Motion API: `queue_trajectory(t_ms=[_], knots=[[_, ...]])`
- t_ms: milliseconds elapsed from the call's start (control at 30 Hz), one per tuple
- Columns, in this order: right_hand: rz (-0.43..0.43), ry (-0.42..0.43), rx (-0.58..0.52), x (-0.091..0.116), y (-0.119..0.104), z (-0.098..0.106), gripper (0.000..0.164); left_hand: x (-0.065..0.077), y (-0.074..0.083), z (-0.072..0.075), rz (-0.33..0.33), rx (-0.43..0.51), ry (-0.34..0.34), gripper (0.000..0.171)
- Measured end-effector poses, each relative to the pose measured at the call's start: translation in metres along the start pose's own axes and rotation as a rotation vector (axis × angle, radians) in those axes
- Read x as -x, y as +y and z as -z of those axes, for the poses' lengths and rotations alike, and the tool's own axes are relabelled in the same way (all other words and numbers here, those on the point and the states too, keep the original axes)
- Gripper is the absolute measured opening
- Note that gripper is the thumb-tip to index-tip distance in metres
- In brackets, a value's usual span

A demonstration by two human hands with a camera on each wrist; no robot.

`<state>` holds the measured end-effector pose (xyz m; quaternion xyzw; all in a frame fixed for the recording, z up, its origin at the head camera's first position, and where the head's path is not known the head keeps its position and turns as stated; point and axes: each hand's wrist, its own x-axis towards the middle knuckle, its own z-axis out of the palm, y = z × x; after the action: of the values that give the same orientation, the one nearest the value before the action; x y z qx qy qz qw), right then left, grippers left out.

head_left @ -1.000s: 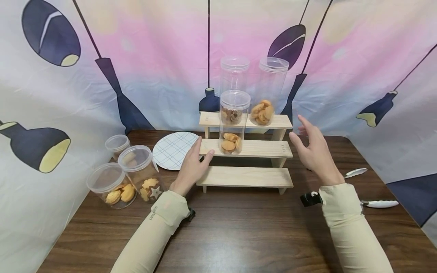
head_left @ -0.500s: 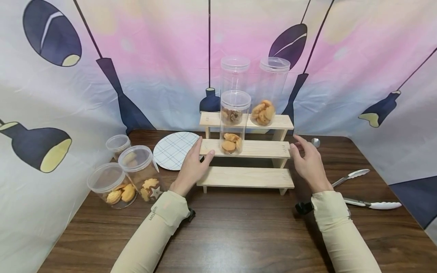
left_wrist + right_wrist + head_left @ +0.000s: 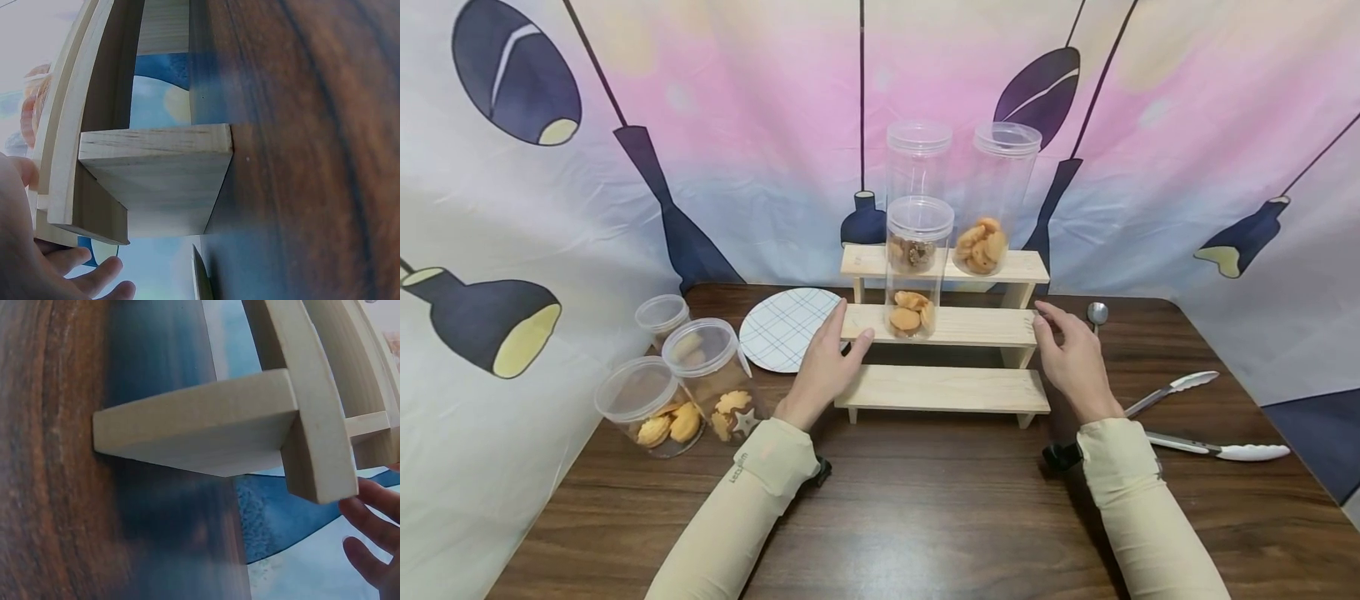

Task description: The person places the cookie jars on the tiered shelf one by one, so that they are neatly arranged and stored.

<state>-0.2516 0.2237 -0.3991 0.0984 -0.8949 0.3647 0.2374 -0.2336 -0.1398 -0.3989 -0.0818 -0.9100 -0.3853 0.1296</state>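
Observation:
A three-step pale wooden riser [image 3: 985, 327] stands on the table. My left hand [image 3: 823, 362] is at the left end of its middle step, thumb near the front edge and fingers stretched along the end. At the opposite end, my right hand [image 3: 1075, 367] has its fingertips at the step's corner, as the right wrist view also shows, fingers only slightly bent. One clear lidded jar [image 3: 912, 315] of cookies stands on the middle step towards the left. Behind it on the top step are a jar [image 3: 917, 162] with dark clustered pieces and a jar [image 3: 981, 246] of golden cookies.
Three lidded jars, including one with star-shaped cookies [image 3: 730, 417] and one with shell-shaped cookies [image 3: 658, 429], stand at the left. A checked white plate [image 3: 786, 321] lies behind my left hand. White-tipped tongs [image 3: 1247, 452] and a spoon [image 3: 1097, 314] lie at the right.
My right hand has come left and down to the right end of the riser's middle step. The left hand and the jars have stayed in place.

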Motion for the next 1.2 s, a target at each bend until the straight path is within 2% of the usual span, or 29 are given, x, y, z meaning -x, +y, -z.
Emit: queue_trajectory(t_ms=[400, 767, 1200], knots=[[-0.055, -0.001, -0.019, 0.004, 0.0011, -0.0043, 0.045, -0.0018, 0.0023, -0.0017, -0.022, 0.002, -0.009, 0.078], [-0.096, -0.051, -0.037, 0.0013, -0.0009, -0.008, 0.049, 0.0006, -0.0004, 0.0007, -0.001, 0.002, -0.008, 0.08], [-0.123, -0.048, -0.049, 0.0008, 0.0003, -0.0071, 0.05, -0.0017, 0.0005, 0.0006, 0.03, -0.012, -0.032, 0.079]])
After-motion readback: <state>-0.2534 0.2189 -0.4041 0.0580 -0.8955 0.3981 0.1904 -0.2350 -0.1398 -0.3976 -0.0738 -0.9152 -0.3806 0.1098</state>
